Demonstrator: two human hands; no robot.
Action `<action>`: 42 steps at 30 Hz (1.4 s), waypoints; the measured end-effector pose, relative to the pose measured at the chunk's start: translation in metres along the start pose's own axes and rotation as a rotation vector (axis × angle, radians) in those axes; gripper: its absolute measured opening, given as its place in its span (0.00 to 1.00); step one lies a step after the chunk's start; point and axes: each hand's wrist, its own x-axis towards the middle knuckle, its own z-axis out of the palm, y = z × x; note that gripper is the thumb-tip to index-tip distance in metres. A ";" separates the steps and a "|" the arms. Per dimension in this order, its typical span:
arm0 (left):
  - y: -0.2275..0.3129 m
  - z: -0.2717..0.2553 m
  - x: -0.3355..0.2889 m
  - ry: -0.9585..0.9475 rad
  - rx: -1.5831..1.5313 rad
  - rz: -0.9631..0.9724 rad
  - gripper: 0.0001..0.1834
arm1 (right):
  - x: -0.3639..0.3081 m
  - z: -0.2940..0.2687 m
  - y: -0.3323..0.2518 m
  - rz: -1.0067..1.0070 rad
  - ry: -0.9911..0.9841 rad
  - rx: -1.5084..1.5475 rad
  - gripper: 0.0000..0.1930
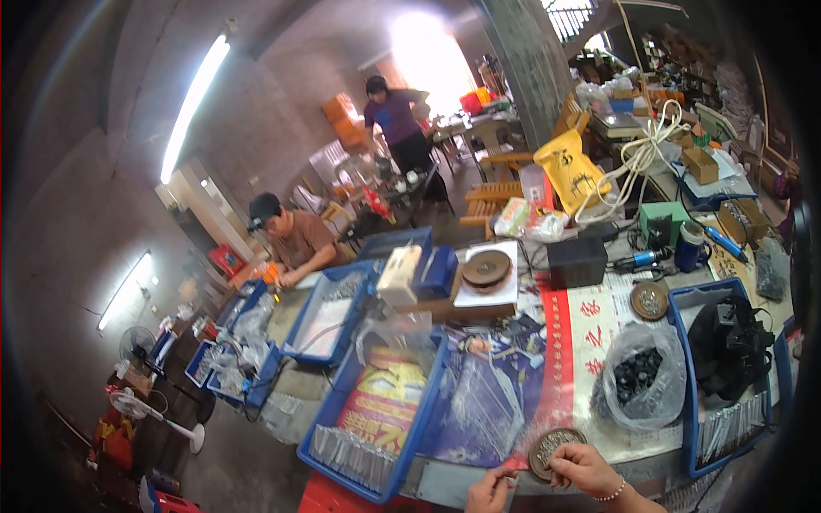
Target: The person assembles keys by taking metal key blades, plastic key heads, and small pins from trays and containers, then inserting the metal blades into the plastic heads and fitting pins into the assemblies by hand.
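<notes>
Round dish (535,456): brown; bits inside (558,442): silvery. Bracelet (611,495): pearly white beads. Front tray (422,405): blue; strips (352,456): silver. Sheet within tray (380,398): yellow, magenta-red. Counter covering (560,359): violet-blue panel, red band, cream panel with red characters. Small parts (637,376): black. Pouch (566,171): yellow, black print. Cord (646,154): cream. Box (676,209): green.

We see a yellow bag (566,169) beside a looped white cable (640,156), a black box (577,263) on the surface (637,468), a white fan (160,415) on the floor (244,457), and a lit tube (195,109) overhead.
</notes>
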 end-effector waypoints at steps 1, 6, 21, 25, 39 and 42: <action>0.011 -0.001 0.000 0.024 0.043 0.061 0.12 | -0.003 0.000 -0.002 0.022 -0.019 0.015 0.12; -0.001 0.002 -0.007 -0.095 0.105 0.062 0.12 | -0.005 -0.004 0.014 0.036 -0.087 0.096 0.11; 0.005 -0.007 -0.005 -0.110 0.201 0.095 0.18 | -0.004 0.011 0.016 0.104 -0.115 0.078 0.09; 0.006 -0.005 -0.007 -0.142 0.186 0.051 0.18 | -0.001 0.018 0.015 0.094 -0.124 0.065 0.09; 0.005 -0.003 -0.011 -0.135 0.142 -0.110 0.11 | -0.007 0.021 0.013 0.099 -0.155 0.015 0.09; -0.014 -0.005 -0.008 -0.028 0.228 0.154 0.08 | -0.001 0.018 0.017 0.140 -0.139 -0.016 0.09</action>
